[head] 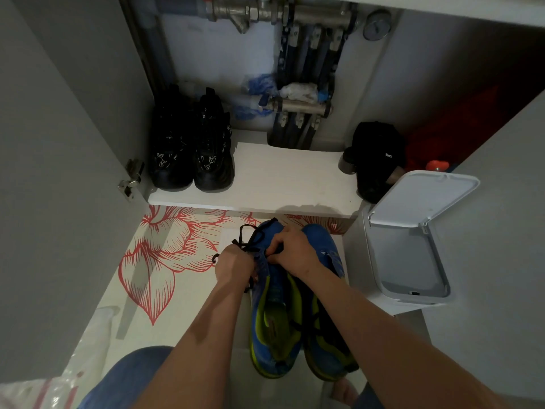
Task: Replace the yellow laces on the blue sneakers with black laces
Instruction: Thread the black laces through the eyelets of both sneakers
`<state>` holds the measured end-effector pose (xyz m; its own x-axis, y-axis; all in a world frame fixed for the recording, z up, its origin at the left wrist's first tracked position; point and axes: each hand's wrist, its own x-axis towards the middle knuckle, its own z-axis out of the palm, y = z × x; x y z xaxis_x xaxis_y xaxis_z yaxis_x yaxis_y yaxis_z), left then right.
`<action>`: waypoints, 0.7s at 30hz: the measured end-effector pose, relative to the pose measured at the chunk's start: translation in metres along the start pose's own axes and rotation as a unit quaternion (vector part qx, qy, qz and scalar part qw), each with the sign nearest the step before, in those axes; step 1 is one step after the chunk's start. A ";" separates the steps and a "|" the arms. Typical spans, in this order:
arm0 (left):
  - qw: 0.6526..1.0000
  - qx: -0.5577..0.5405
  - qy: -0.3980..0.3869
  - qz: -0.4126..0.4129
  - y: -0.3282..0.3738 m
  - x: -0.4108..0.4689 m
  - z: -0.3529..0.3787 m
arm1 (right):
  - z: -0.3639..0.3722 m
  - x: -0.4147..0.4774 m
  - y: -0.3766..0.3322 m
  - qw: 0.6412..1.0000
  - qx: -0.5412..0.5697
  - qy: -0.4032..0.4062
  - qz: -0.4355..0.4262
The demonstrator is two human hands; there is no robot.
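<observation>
Two blue sneakers (275,293), thin black lace (241,231)

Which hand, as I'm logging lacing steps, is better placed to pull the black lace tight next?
Probably the left hand: it grips the black lace beside the blue sneaker, while the right hand grips that sneaker's upper.

No word or number can be read anywhere. At ten o'clock, the black boots (191,154) carry small white round marks on their fronts, too blurred to make out as letters. At two o'clock, a black cap (379,154) bears a tiny white mark, unreadable. At one o'clock, the round gauge (376,25) shows a pale dial with no legible figures. The right blue sneaker (327,261), near centre, has a faint yellow mark, also unreadable.
</observation>
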<state>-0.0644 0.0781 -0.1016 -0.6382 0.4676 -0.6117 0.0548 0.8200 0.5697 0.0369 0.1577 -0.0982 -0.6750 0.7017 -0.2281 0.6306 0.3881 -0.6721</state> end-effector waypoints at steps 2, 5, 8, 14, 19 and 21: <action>1.000 -0.015 -0.005 -0.009 0.000 0.000 0.000 | 0.002 0.000 0.000 1.000 -0.010 0.010 0.011; 1.000 0.022 -0.003 -0.010 0.003 -0.005 -0.003 | 0.002 -0.001 0.001 1.000 -0.003 0.017 0.020; 1.000 0.007 -0.011 0.003 0.001 -0.004 -0.001 | 0.003 -0.002 0.001 1.000 -0.024 0.018 0.010; 0.999 -0.002 -0.033 0.028 0.005 0.000 -0.002 | 0.003 0.000 0.004 0.999 -0.039 0.001 -0.001; 0.998 0.012 -0.026 0.050 0.003 -0.004 -0.004 | 0.003 0.000 0.003 0.999 -0.027 -0.004 -0.017; 0.998 0.012 -0.023 0.057 0.002 -0.003 -0.004 | 0.000 0.000 0.003 1.000 -0.011 -0.004 -0.025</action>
<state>-0.0653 0.0774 -0.0964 -0.5904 0.5731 -0.5683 0.1436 0.7675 0.6248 0.0394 0.1587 -0.1003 -0.7086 0.6768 -0.1995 0.6039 0.4355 -0.6676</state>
